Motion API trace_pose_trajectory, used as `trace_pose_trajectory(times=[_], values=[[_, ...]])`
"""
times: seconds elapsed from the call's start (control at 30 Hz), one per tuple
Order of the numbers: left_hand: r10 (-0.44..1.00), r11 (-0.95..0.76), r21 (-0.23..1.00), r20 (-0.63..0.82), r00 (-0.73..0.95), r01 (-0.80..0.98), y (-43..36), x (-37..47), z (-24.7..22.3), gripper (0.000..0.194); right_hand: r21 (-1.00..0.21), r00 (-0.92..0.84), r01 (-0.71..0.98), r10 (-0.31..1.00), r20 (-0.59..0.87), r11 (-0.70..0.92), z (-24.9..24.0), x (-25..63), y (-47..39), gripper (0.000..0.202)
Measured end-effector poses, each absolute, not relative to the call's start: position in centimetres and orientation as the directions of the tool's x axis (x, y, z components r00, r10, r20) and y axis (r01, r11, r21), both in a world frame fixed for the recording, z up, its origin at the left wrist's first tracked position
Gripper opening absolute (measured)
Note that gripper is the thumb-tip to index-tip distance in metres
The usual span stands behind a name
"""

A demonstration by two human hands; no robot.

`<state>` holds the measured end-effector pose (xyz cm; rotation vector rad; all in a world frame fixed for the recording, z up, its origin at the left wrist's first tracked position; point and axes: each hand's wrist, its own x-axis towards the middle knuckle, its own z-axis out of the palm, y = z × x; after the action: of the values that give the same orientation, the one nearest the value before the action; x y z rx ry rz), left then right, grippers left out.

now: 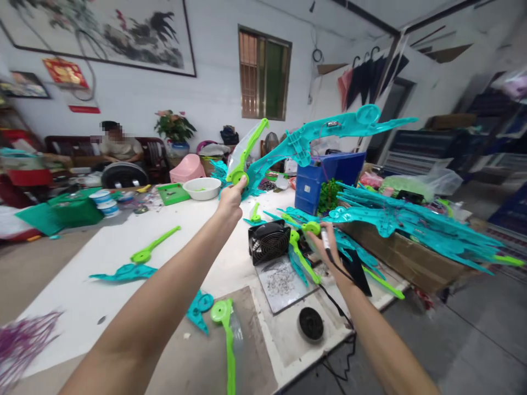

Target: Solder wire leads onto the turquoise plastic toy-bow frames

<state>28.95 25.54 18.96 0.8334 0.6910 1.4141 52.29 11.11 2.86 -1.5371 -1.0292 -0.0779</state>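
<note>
My left hand is stretched far forward, its fingers closed on a long teal plastic toy part. A lime-green arm with a round hub and a clear plastic sheet stands up from it, close to my thumb. My right hand grips a corded soldering iron with a pale-and-black handle, whose tip I cannot make out. Close beside that hand are a green hub and more green and teal parts. A square black fan stands to its left.
Teal parts are stacked on a cardboard box at right. A blue bin, a white basin and a green tray stand farther back. A black round dish lies near the front edge. Another person sits across the room.
</note>
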Motion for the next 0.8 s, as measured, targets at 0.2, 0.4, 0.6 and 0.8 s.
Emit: trace_pose_trajectory(times=[0.2,0.4,0.6,0.8], values=[[1.000,-0.004,0.858,0.002,-0.004,-0.513,24.3,23.5,19.1,0.022,-0.771,0.652,0.626,0.466,0.598,0.114,6.8,52.1,4.9,0.058],[0.996,-0.020,0.898,-0.021,-0.088,-0.439,20.9,14.8,15.9,0.036,-0.735,0.629,0.678,0.508,0.588,0.012,7.4,47.7,-1.7,0.057],[0.972,-0.043,0.941,-0.038,-0.231,-0.336,17.1,2.5,11.3,0.039,-0.558,0.515,0.814,0.643,0.567,-0.161,5.2,41.4,-7.3,0.062],[0.933,0.022,0.980,-0.092,-0.349,-0.200,13.0,-8.8,7.0,0.044,-0.464,0.308,0.886,0.765,0.566,-0.014,3.2,36.3,-10.4,0.061]])
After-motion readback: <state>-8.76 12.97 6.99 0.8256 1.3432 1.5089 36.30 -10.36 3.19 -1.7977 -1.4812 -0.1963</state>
